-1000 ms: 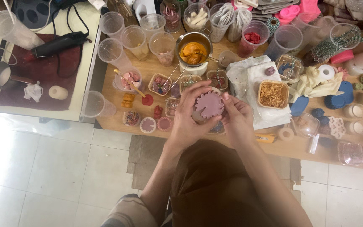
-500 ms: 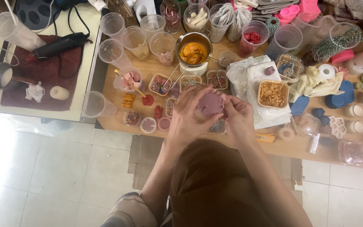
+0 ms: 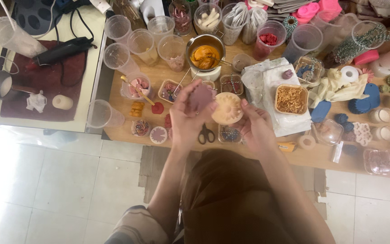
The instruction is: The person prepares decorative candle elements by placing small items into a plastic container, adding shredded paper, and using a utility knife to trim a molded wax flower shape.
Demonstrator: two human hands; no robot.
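My left hand holds a round mauve wax piece up over the wooden table. My right hand grips a round cream-coloured mould with a ribbed hollow, right beside the mauve piece. The two pieces are apart, side by side. Black-handled scissors lie on the table just below my hands. A metal pot of orange wax stands behind them.
Several clear plastic cups crowd the back left of the table. A tray of dried petals sits on white paper at right. Small wax shapes, twine and jars fill the right side. A dark red mat with a saucepan lies left.
The mauve piece was seated in the mould between both hands. Now it is out, held in my left hand, and the empty mould stays in my right hand.
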